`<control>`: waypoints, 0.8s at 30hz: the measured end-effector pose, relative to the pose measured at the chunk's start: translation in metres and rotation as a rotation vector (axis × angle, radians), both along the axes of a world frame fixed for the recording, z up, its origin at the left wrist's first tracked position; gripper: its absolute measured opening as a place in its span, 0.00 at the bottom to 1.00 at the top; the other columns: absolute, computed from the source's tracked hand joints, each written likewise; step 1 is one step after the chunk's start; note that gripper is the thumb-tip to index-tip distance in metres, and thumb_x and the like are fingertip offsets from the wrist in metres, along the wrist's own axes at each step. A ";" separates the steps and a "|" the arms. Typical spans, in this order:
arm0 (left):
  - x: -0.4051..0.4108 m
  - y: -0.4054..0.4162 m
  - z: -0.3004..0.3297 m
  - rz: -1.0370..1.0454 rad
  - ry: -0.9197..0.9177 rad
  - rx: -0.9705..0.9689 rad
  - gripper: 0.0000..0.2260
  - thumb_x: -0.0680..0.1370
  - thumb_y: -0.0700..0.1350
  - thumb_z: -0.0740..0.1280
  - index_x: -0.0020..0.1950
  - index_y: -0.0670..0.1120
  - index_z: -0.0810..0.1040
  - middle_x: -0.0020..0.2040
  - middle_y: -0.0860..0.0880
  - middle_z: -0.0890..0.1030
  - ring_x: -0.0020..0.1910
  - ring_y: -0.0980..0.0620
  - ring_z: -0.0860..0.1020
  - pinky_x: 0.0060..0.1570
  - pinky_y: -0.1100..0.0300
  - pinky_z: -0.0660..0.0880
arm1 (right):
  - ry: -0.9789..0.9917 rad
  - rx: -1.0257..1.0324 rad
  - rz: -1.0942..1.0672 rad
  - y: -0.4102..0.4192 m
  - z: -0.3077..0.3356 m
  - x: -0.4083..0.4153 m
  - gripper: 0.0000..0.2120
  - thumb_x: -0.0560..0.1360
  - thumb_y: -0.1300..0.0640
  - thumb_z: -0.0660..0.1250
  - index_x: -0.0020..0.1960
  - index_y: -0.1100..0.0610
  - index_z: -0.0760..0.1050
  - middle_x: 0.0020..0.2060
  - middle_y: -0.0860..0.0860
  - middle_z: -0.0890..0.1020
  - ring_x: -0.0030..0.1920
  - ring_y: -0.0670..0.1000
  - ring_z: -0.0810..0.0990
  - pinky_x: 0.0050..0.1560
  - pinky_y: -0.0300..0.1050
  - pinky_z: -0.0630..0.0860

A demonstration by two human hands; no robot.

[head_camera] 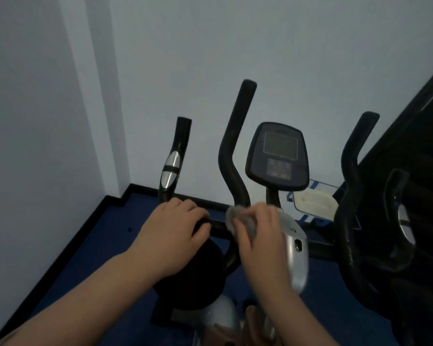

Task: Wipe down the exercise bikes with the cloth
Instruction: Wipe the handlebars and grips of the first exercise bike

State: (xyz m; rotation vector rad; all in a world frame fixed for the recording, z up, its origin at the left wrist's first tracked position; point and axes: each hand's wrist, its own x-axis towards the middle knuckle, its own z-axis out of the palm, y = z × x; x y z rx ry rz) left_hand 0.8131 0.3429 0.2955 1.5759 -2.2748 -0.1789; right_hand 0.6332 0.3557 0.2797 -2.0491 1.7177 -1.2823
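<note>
Left hand (171, 232) curled over exercise bike's (294, 250) black handlebar (216, 224). Right hand (259, 236) gripping bunched grey cloth (238, 216) against bar at base of swing handle (235, 146). White tray (315, 202) on blue floor (105, 236) behind; contents unclear. Wall corner close left.

Blue floor (105, 236), exercise bike (276, 156), white-and-blue tray (315, 201) near wall
</note>
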 end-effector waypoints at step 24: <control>0.002 -0.010 -0.009 0.055 0.222 -0.067 0.10 0.79 0.55 0.60 0.55 0.57 0.78 0.45 0.60 0.78 0.45 0.60 0.67 0.53 0.63 0.66 | 0.244 -0.078 0.092 -0.084 0.032 0.016 0.09 0.75 0.58 0.70 0.49 0.51 0.69 0.47 0.45 0.69 0.48 0.45 0.70 0.40 0.33 0.68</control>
